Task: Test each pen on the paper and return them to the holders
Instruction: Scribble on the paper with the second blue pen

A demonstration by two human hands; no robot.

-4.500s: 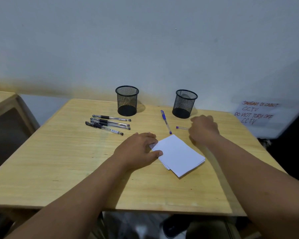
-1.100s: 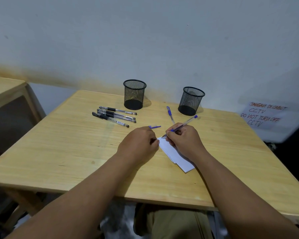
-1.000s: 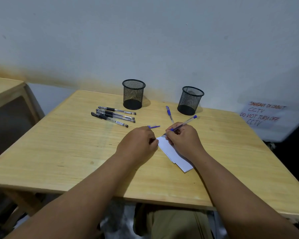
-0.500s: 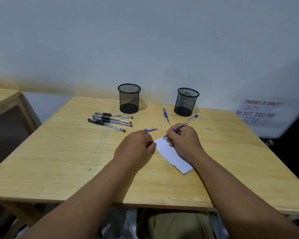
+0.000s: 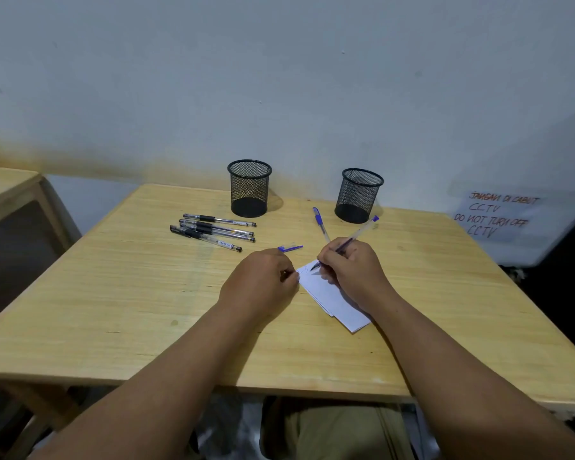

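Fingers (image 5: 329, 260) of the right hand (image 5: 352, 273) are curled round a blue pen (image 5: 362, 230), which is held tilted with its tip set down on the far corner of the paper (image 5: 332, 297), where a small ink mark can be seen. The left hand (image 5: 259, 287) is rested at the paper's left edge, its fingers curled under; whether anything is pinched there cannot be told. A blue pen cap (image 5: 290, 248) is left lying on the bench (image 5: 113, 293) just beyond the left hand. A second blue pen (image 5: 320, 223), capped, is laid between the two black mesh holders and the hands. The left holder (image 5: 249, 188) and the right holder (image 5: 359, 195) are stood upright near the back edge, well apart. Four black pens (image 5: 213, 231) are laid side by side to the left, in front of the left holder. A handwritten note (image 5: 498, 217) reading "DO NOT TURN OFF CCTV" is seen on the right, beyond the bench.
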